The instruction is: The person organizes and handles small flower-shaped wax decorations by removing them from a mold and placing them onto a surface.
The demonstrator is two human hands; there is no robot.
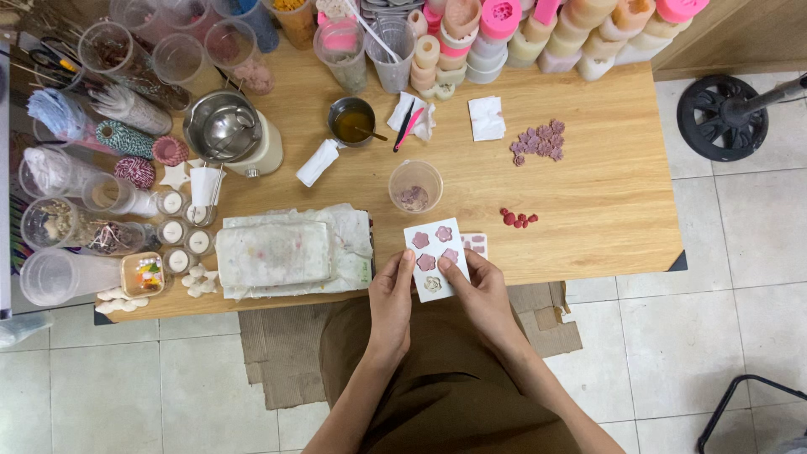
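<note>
both hands (437,294) round white flower mould (435,257), long axis seemingly away

- Both bare forearms rise from the bottom of the view and converge toward the middle.
- The left hand (392,296) lies back-up, its fingers (407,262) extended forward and close together, curling at the tips in a grip.
- The right hand (483,294) mirrors it, angled inward, thumb tucked in, fingers pinched shut.
- The two hands sit near each other without touching.
</note>
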